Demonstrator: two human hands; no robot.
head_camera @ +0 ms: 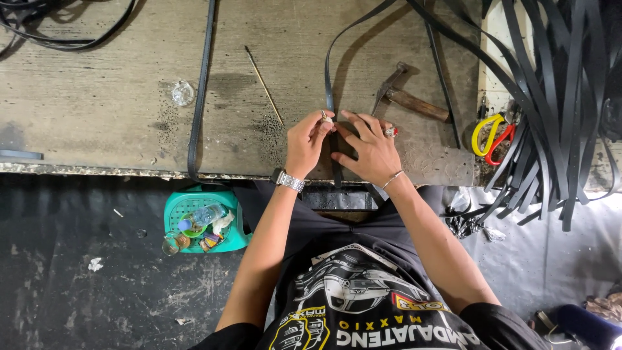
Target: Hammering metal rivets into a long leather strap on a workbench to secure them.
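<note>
Left hand (306,139) pinching a small metal piece (326,118), possibly a rivet, onto black strap (329,87), right hand (370,150) fingers spread flat on strap, hammer (408,98) just right of strap, scissors (491,134) farther right

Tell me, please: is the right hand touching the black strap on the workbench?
Touching. In the head view, the right hand lies flat on the black strap, its fingers pressing it against the workbench beside the left hand.
</note>
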